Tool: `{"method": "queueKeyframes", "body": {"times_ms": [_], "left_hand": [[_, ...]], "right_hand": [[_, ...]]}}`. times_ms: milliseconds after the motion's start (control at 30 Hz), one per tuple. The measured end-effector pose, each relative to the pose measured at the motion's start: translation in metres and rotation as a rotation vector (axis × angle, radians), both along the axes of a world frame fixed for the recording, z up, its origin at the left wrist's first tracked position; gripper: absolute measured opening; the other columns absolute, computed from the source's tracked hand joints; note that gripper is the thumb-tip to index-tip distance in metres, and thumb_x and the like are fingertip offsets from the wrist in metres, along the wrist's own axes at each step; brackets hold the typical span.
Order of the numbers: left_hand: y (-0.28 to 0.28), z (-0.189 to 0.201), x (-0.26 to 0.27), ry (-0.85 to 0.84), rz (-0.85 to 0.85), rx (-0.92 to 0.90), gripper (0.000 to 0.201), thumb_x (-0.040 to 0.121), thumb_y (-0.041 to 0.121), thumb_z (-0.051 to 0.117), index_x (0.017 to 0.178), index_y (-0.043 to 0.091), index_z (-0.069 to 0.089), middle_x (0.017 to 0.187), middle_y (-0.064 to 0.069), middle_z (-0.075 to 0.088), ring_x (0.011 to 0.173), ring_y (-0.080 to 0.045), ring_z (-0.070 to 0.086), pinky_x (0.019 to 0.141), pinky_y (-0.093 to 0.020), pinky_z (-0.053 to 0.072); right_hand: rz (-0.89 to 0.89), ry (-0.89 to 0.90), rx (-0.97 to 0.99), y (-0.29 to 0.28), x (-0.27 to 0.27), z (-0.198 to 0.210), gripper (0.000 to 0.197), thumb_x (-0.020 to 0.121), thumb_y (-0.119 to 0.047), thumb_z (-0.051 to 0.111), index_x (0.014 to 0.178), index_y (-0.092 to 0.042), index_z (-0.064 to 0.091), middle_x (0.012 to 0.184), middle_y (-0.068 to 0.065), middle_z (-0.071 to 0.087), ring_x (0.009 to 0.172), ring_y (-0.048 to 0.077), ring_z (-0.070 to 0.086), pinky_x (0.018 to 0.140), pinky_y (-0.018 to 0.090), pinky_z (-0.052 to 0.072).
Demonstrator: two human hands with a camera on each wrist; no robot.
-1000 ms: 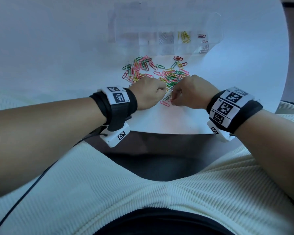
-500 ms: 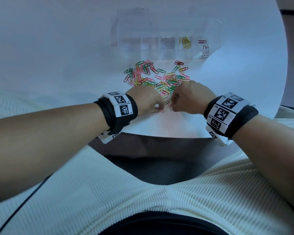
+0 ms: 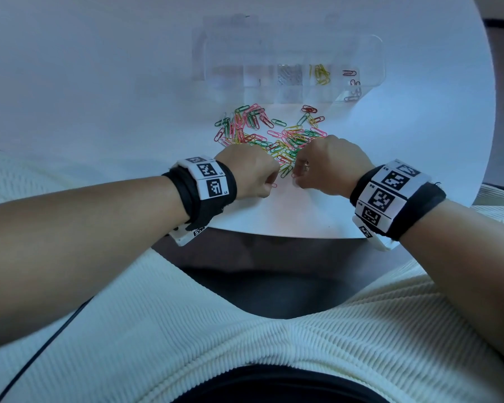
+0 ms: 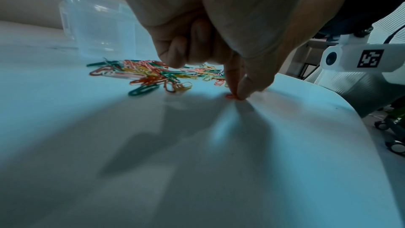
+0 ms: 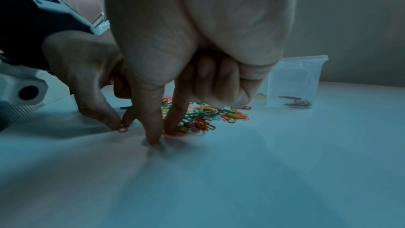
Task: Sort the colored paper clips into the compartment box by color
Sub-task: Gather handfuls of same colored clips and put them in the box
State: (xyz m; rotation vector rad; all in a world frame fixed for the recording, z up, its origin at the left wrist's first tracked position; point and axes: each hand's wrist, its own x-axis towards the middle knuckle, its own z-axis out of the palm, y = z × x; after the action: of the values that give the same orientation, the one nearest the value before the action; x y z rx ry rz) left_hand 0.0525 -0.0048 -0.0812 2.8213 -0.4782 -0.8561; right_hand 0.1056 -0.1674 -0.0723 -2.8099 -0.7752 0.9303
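Observation:
A pile of colored paper clips (image 3: 271,132) (image 4: 149,74) (image 5: 208,115) lies in front of the clear compartment box (image 3: 224,82) (image 4: 94,29) (image 5: 295,79). The box holds silver clips (image 3: 288,75), yellow clips (image 3: 322,74) and dark red clips (image 3: 351,82) in separate compartments. My left hand (image 3: 269,184) (image 4: 237,95) (image 5: 122,126) pinches a red clip (image 4: 230,96) (image 5: 123,129) on the table, just clear of the pile. Beside it my right hand (image 3: 296,181) (image 5: 163,134) has thumb and index down around an orange clip (image 5: 177,133) at the pile's near edge, other fingers curled.
The round white table (image 3: 99,112) ends in a curved near edge (image 3: 274,234) just behind my wrists. A black cable (image 3: 41,350) runs over my cream sweater. Chair wheels (image 4: 392,127) show past the table's right rim.
My left hand has drawn back from the pile toward the near edge, dragging a red clip with it. The right hand has stayed at the pile's near edge.

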Motion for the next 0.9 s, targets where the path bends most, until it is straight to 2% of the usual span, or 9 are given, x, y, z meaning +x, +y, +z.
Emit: {"method": "queueKeyframes", "body": {"times_ms": [100,200,267,400,533,633,733,800,900], "left_hand": [[0.001,0.000,-0.001,0.035,0.025,0.005,0.012,0.084,0.030,0.054,0.093,0.025,0.061,0.074,0.006,0.049,0.078,-0.022,0.053,0.060,-0.029,0.038],[0.000,0.000,-0.003,0.046,0.035,0.022,0.012,0.084,0.032,0.055,0.093,0.025,0.059,0.078,0.003,0.053,0.074,-0.023,0.052,0.060,-0.029,0.038],[-0.001,0.001,-0.004,0.040,0.037,0.024,0.008,0.085,0.032,0.055,0.090,0.026,0.057,0.076,0.003,0.052,0.073,-0.023,0.052,0.059,-0.028,0.037],[0.001,0.002,-0.003,0.056,0.062,-0.003,0.005,0.084,0.031,0.055,0.083,0.026,0.053,0.073,0.005,0.051,0.071,-0.022,0.051,0.060,-0.027,0.038],[0.001,0.004,-0.004,0.046,0.077,-0.029,0.013,0.081,0.032,0.052,0.077,0.020,0.052,0.069,-0.002,0.050,0.062,-0.025,0.043,0.053,-0.027,0.033],[-0.002,0.012,-0.001,0.036,0.171,-0.181,0.022,0.089,0.032,0.039,0.074,0.016,0.042,0.065,-0.005,0.047,0.058,-0.024,0.040,0.053,-0.031,0.029],[-0.003,0.028,0.009,0.004,0.277,-0.382,0.027,0.086,0.030,0.030,0.062,0.018,0.030,0.059,-0.002,0.037,0.055,-0.020,0.031,0.053,-0.034,0.023],[0.000,0.036,0.015,0.015,0.372,-0.490,0.028,0.085,0.025,0.033,0.060,0.014,0.029,0.056,-0.001,0.032,0.054,-0.018,0.027,0.054,-0.034,0.022],[0.004,0.041,0.021,0.060,0.583,-0.686,0.021,0.085,0.019,0.038,0.065,0.013,0.034,0.053,0.001,0.033,0.049,-0.015,0.031,0.053,-0.029,0.027]], "right_hand": [[-0.032,-0.007,-0.003,0.001,-0.001,0.000,0.010,0.077,-0.032,0.072,0.084,-0.026,0.073,0.085,-0.001,0.064,0.082,0.025,0.062,0.063,0.026,0.040],[-0.043,-0.009,-0.006,0.002,-0.003,0.000,0.010,0.078,-0.031,0.072,0.084,-0.024,0.074,0.080,0.001,0.062,0.079,0.025,0.062,0.061,0.026,0.038],[-0.040,-0.002,0.005,0.001,-0.003,-0.001,0.009,0.078,-0.031,0.073,0.084,-0.024,0.074,0.083,0.002,0.065,0.079,0.025,0.062,0.061,0.026,0.038],[-0.049,0.001,0.038,-0.001,0.000,0.001,0.007,0.078,-0.032,0.074,0.082,-0.026,0.071,0.082,-0.002,0.060,0.080,0.022,0.058,0.063,0.027,0.038],[-0.046,-0.041,0.026,0.001,0.001,0.004,0.010,0.078,-0.035,0.075,0.084,-0.027,0.073,0.079,0.000,0.059,0.077,0.023,0.058,0.062,0.027,0.037],[-0.039,-0.072,-0.007,0.004,-0.002,0.005,0.009,0.078,-0.032,0.074,0.084,-0.025,0.074,0.070,0.000,0.053,0.071,0.026,0.057,0.061,0.027,0.038],[-0.017,-0.070,-0.019,0.006,-0.005,0.003,0.012,0.077,-0.032,0.071,0.084,-0.021,0.072,0.078,0.005,0.060,0.076,0.030,0.061,0.062,0.027,0.041],[-0.024,-0.067,-0.013,0.006,-0.006,0.000,0.015,0.075,-0.032,0.068,0.083,-0.019,0.070,0.080,0.007,0.064,0.074,0.031,0.062,0.062,0.028,0.044],[-0.024,-0.065,-0.022,0.007,-0.008,-0.001,0.018,0.074,-0.033,0.063,0.081,-0.017,0.066,0.078,0.006,0.063,0.068,0.031,0.058,0.060,0.028,0.044]]}}
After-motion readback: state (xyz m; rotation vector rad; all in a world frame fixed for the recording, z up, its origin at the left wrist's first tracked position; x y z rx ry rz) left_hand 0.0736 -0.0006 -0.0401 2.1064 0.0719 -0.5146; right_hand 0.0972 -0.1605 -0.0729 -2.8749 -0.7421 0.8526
